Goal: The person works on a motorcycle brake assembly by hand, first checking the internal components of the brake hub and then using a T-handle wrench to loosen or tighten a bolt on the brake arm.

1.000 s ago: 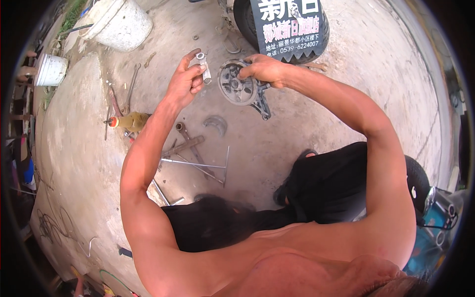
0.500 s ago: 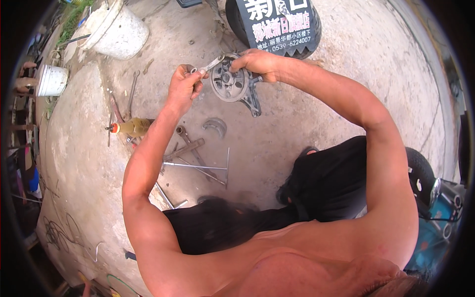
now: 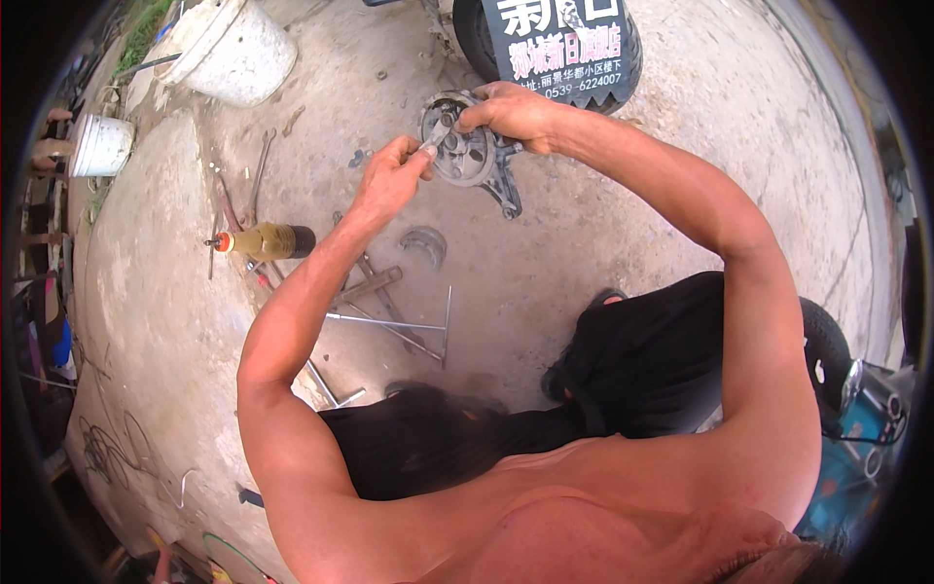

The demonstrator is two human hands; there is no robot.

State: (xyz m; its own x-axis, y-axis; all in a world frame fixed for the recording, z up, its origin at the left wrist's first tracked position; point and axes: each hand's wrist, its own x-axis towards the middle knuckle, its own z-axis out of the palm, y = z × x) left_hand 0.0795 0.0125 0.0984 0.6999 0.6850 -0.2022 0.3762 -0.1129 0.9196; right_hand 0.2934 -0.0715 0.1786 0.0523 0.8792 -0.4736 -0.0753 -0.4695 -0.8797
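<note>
My right hand [image 3: 516,117] grips the rim of a round, grey brake drum plate [image 3: 470,167] with a forked bracket at its lower right. The plate hangs above the ground with its inner side towards me. My left hand [image 3: 394,178] pinches a short metal lever [image 3: 443,131] that lies across the plate's left part. Its lower end is hidden by the fingers. On the concrete below rests a curved brake shoe [image 3: 424,245].
Left of the shoe lie a bottle of yellowish liquid [image 3: 268,241], a hammer [image 3: 372,284], a T-handle wrench [image 3: 389,322] and a long spanner [image 3: 261,175]. White buckets [image 3: 248,58] stand at the far left. A wheel with a dark printed mudflap [image 3: 574,58] stands ahead.
The lever's outer end has swung down and right with my left hand, from sticking out leftwards to lying over the plate. The plate has shifted slightly up and right.
</note>
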